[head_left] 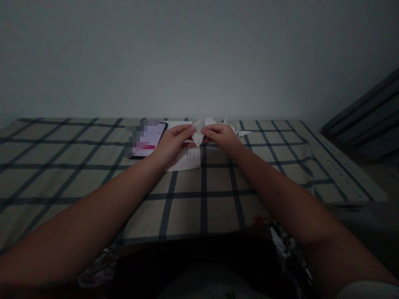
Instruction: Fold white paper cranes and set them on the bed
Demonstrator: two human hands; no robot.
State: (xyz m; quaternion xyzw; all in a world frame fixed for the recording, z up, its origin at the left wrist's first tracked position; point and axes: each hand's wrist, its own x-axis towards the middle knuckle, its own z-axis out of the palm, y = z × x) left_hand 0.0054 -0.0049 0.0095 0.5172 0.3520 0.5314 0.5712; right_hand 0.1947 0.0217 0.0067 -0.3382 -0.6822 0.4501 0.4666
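Note:
Between both hands is a piece of white folded paper, diamond-shaped with a point facing down toward me. My left hand pinches its left edge between thumb and fingers. On the opposite edge, the thumb and fingers of my right hand close on the same paper. Under and beside my left hand lies a printed white sheet, partly covered by the hand. Just past my right hand sits a folded paper crane, its pointed parts showing and the rest hidden.
A smartphone with a lit screen lies left of my left hand. The table wears a checked cloth and stands against a plain wall. Dark slatted panels rise at the right.

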